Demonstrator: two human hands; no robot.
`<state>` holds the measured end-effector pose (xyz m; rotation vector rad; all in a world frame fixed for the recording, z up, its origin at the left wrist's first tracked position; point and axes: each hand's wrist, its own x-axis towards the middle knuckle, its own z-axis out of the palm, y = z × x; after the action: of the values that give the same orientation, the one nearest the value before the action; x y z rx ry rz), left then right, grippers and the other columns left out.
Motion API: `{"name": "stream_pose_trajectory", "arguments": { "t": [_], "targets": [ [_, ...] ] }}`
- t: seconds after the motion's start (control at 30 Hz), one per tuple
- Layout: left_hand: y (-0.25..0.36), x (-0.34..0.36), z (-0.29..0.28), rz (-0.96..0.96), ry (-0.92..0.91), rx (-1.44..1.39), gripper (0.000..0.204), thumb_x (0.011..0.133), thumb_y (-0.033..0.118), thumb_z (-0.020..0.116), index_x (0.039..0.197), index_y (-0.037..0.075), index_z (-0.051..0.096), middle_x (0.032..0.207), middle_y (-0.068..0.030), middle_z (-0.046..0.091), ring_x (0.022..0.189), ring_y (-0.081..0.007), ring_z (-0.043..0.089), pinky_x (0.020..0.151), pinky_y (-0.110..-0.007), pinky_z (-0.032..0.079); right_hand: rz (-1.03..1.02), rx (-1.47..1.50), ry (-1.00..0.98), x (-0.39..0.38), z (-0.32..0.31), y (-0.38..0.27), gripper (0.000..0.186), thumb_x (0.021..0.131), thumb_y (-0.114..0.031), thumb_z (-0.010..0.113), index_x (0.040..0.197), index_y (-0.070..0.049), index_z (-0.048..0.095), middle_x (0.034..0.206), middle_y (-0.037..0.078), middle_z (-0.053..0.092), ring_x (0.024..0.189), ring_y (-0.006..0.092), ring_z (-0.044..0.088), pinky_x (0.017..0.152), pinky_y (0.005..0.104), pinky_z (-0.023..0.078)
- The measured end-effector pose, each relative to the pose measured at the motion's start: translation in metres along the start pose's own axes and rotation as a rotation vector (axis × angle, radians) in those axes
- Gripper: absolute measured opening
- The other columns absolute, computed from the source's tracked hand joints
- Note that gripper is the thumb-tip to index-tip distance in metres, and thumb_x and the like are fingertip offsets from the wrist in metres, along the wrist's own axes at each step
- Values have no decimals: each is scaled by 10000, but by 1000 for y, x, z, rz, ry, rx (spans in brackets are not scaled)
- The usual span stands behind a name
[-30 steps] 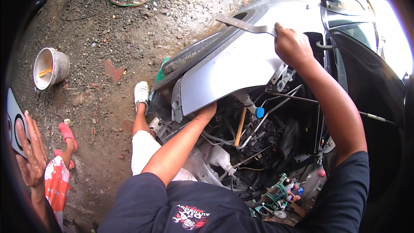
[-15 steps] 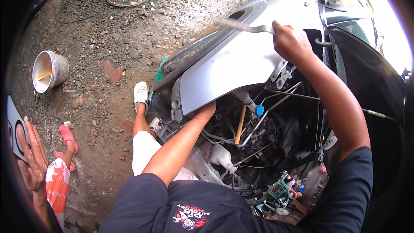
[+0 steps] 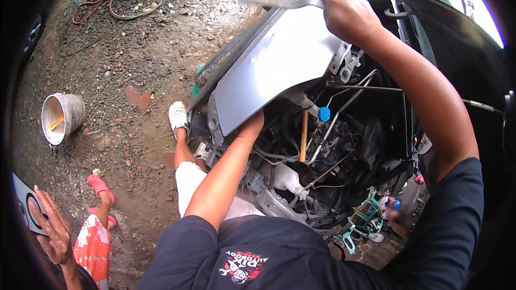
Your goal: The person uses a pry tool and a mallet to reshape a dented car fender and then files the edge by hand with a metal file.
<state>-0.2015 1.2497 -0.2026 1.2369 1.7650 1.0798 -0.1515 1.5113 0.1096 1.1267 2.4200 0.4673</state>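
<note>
My right hand (image 3: 352,19) is closed on a long, flat, bent metal bar (image 3: 279,2), raised over the silver fender panel (image 3: 269,67) and slightly blurred at its far end. My left hand (image 3: 251,124) reaches under the panel's inner edge, its fingers hidden there. Beside it, inside the open engine bay, are a wooden handle (image 3: 303,137), a blue cap (image 3: 323,114) and a white plastic reservoir (image 3: 287,180). A metal bracket (image 3: 341,56) sits just below my right wrist.
The black raised hood (image 3: 467,53) borders the right. Another person's hand (image 3: 54,225) is by a flat grey object (image 3: 29,198) at lower left, near pink sandals (image 3: 98,185). A bucket (image 3: 75,118) and coiled hoses (image 3: 134,15) lie on gravel. Green clutter (image 3: 365,215) sits low right.
The view has shifted, so the car and both my arms appear higher and the bucket lower. The bar looks more blurred; my left hand stays under the panel edge.
</note>
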Motion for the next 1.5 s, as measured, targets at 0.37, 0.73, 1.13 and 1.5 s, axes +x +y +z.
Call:
{"name": "stream_pose_trajectory", "arguments": {
  "t": [0.37,0.73,1.13,1.5],
  "targets": [
    [23,10,-13,-56,-61,-49,237,1062,127,537,1218,15,677,1156,-176,710,1078,-346,663,957,-457,518,7,-140,-68,11,-2,13,261,949,-77,519,1117,-6,705,897,249,754,862,403,766,826,519,597],
    [-14,15,1,2,89,-87,227,1003,155,609,1170,43,713,1121,-190,720,1040,-381,686,888,-484,552,76,66,30,12,10,7,248,938,-123,529,1089,-8,688,924,245,756,870,443,745,855,552,579],
    [-15,16,2,-7,126,-92,230,1011,170,608,1170,41,712,1134,-199,715,1081,-397,672,910,-495,544,82,-101,-79,24,-11,3,261,927,-126,551,1121,-27,694,928,185,767,937,382,756,843,491,591],
    [23,15,-29,-53,8,12,311,1051,252,572,1249,48,698,1220,-188,719,1161,-365,665,990,-483,524,-55,-142,-194,9,-2,5,256,928,-114,519,1088,-5,686,900,254,754,880,440,755,835,542,588]
  ]
}}
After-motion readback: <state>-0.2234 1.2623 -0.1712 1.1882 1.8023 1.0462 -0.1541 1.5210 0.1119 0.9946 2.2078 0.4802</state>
